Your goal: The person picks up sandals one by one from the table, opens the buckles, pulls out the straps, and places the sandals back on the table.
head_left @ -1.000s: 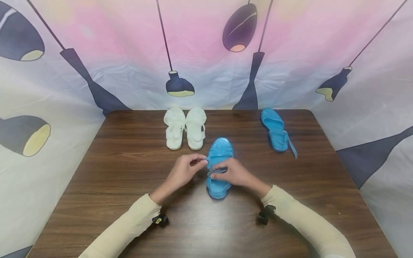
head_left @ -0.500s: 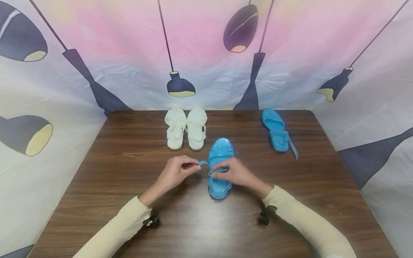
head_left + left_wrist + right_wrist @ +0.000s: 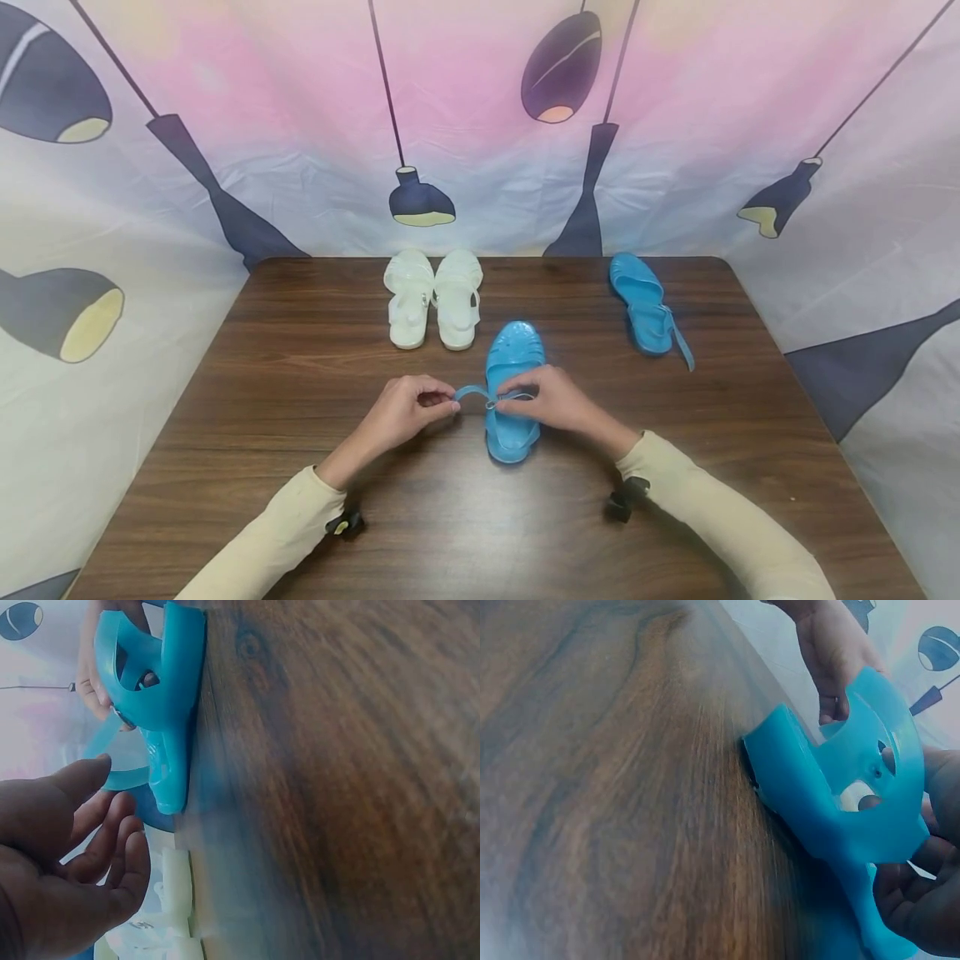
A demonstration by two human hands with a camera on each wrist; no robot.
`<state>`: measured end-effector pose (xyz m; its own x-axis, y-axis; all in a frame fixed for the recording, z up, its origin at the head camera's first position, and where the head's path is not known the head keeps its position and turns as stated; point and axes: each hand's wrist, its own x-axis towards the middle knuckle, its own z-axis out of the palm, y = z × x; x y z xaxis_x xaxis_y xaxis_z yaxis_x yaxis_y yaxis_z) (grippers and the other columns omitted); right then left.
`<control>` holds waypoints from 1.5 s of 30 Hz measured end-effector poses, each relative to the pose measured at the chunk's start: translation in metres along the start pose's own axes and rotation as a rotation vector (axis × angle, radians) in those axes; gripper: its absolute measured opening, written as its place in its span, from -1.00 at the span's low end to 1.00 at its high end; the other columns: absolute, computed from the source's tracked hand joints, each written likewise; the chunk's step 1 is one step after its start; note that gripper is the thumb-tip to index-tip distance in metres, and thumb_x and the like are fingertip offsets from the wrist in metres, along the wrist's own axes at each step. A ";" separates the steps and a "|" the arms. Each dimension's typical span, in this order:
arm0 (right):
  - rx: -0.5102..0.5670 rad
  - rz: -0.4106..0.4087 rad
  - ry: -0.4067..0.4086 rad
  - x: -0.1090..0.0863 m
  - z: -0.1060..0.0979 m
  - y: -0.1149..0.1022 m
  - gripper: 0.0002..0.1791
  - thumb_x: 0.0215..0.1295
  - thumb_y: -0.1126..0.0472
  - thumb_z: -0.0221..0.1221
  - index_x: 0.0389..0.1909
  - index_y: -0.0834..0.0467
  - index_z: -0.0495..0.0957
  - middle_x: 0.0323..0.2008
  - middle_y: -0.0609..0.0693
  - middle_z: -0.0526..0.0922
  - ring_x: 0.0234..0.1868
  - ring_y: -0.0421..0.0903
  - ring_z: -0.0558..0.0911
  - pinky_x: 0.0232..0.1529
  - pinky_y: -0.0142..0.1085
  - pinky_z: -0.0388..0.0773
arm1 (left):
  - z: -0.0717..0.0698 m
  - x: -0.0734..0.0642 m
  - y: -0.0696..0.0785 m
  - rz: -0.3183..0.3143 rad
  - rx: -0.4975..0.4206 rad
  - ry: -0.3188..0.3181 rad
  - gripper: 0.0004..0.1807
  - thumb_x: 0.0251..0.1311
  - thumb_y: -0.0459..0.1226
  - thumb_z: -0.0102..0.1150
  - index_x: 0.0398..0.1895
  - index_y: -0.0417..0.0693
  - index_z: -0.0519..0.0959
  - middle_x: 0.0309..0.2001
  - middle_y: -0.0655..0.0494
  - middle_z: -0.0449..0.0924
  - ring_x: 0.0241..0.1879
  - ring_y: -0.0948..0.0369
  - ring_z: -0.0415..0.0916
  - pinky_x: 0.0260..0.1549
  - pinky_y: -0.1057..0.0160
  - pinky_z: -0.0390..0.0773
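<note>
A blue jelly sandal (image 3: 514, 346) stands upright at the middle of the table, toe pointing away. Its loose ankle strap (image 3: 472, 389) arcs out to the left through the small metal buckle (image 3: 491, 404). My left hand (image 3: 405, 412) pinches the strap's free end between thumb and fingers, left of the sandal. From the other side my right hand (image 3: 558, 400) pinches the strap beside the buckle, over the insole. The left wrist view has the sandal's heel (image 3: 142, 675) and the left hand (image 3: 75, 847); the right fingers (image 3: 911, 892) are partly hidden behind the heel in the right wrist view.
A pair of white sandals (image 3: 433, 304) stands side by side at the table's back edge. Another blue sandal (image 3: 641, 304) sits at the back right, its strap hanging loose outward. The wooden table (image 3: 300, 500) ends at a printed curtain (image 3: 495, 125).
My left hand has drawn away to the left and slightly down with the strap end, so more strap shows left of the buckle. The right hand has stayed almost in place.
</note>
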<state>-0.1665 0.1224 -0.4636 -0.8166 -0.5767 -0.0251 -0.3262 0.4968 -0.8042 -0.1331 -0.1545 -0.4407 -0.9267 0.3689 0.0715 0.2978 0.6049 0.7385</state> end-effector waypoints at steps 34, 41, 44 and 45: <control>-0.024 0.030 -0.013 -0.004 -0.012 0.003 -0.67 0.46 -0.07 0.23 0.06 0.02 0.72 -0.03 -0.16 0.77 0.05 -0.20 0.68 0.09 -0.16 0.63 | 0.038 0.036 0.023 -0.022 -0.090 -0.155 -0.81 0.22 -0.15 0.43 -0.21 -0.03 0.67 -0.26 0.18 0.71 -0.23 0.31 0.62 -0.19 0.30 0.65; 0.011 0.012 -0.025 -0.004 -0.013 0.004 -0.74 0.39 -0.04 0.31 -0.01 -0.04 0.75 -0.08 -0.23 0.77 0.04 -0.23 0.68 0.11 -0.13 0.62 | 0.044 0.033 0.023 -0.010 -0.094 -0.127 -0.82 0.18 -0.18 0.47 -0.22 -0.01 0.70 -0.26 0.20 0.74 -0.23 0.33 0.64 -0.19 0.32 0.65; 0.015 -0.014 -0.012 -0.005 -0.013 0.003 -0.76 0.35 -0.01 0.36 -0.04 -0.03 0.76 -0.10 -0.22 0.78 0.02 -0.24 0.69 0.10 -0.14 0.63 | 0.045 0.031 0.023 0.002 -0.088 -0.105 -0.83 0.17 -0.20 0.48 -0.21 -0.01 0.71 -0.26 0.20 0.75 -0.23 0.34 0.64 -0.20 0.33 0.64; 0.017 -0.022 -0.008 -0.006 -0.014 0.003 -0.76 0.34 -0.01 0.36 -0.05 -0.03 0.76 -0.10 -0.22 0.78 0.01 -0.24 0.69 0.09 -0.14 0.63 | 0.046 0.030 0.023 0.005 -0.089 -0.097 -0.83 0.18 -0.20 0.47 -0.21 -0.01 0.71 -0.25 0.19 0.75 -0.23 0.33 0.65 -0.20 0.33 0.65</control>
<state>-0.1693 0.1358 -0.4575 -0.8052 -0.5929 -0.0119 -0.3363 0.4730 -0.8143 -0.1430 -0.0973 -0.4520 -0.8974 0.4409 0.0137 0.2773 0.5397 0.7949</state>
